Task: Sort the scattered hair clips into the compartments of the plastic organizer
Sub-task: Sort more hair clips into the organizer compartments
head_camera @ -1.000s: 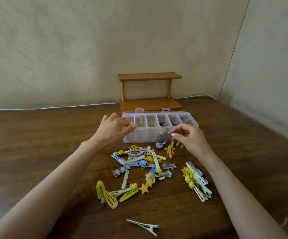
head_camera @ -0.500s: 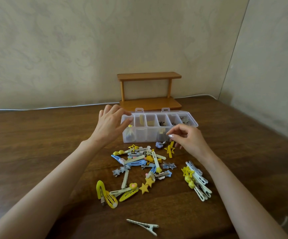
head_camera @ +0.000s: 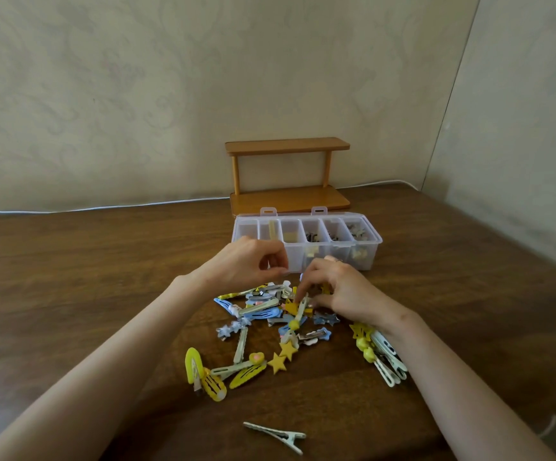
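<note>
Reaching into the pile of hair clips (head_camera: 260, 312) on the table (head_camera: 103, 277), the right hand (head_camera: 346, 291) pinches the upper end of a pale clip with a yellow ball (head_camera: 299, 311). The left hand (head_camera: 246, 264) hovers just before the left end of the plastic organizer (head_camera: 369, 257), fingers curled toward the thumb; whether they pinch anything, one cannot tell. The organizer, with 6 compartments, stands just behind the pile.

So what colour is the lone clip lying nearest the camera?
The lone clip is pale whitish green; the head view shows it.
</note>
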Demonstrator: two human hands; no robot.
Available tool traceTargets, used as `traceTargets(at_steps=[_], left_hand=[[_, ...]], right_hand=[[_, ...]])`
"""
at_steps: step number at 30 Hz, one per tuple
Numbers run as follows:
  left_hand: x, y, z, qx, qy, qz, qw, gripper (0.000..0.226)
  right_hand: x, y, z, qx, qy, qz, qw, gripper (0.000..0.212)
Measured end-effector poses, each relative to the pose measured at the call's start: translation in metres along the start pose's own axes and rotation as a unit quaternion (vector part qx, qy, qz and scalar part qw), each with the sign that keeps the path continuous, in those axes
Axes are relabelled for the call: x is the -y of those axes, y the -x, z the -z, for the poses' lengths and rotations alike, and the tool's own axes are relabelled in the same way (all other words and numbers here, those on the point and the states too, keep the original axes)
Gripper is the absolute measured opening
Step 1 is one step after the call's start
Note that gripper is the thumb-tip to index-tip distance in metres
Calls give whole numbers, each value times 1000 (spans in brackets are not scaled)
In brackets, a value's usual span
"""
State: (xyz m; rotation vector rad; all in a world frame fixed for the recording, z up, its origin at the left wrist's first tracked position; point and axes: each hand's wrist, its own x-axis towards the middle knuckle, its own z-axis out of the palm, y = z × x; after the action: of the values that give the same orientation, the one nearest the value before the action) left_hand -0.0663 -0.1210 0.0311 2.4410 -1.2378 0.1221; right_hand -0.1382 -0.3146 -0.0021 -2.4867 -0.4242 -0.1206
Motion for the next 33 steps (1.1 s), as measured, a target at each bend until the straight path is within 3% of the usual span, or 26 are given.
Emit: traceTargets(at_steps=[6, 9, 17, 21, 25, 28, 33], left_hand=[[-6, 0, 5, 34, 91, 22, 995, 18], [-8, 1, 5, 47, 86, 24, 995, 22], [-5, 1, 7, -40, 68, -2, 997, 14], [-4, 2, 13, -73, 77, -15, 994, 8], [0, 4, 27, -195, 101, 4, 976, 6], [13, 3, 29, -309, 45, 43, 949, 3], [36, 2, 23, -322, -52, 114, 938, 11]], right_hand=[[-1, 1, 8, -76, -64, -34, 994, 15], [-3, 2, 11, -131, -126, -63, 981, 14], [-2, 2, 10, -130, -147, -66, 978, 16], [-2, 2, 10, -141, -176, -67, 972, 31], [-7, 2, 8, -71, -23, -60, 995, 19], [-7, 0, 3, -24, 52, -55, 997, 16], [-6, -1, 3, -30, 52, -52, 997, 11]])
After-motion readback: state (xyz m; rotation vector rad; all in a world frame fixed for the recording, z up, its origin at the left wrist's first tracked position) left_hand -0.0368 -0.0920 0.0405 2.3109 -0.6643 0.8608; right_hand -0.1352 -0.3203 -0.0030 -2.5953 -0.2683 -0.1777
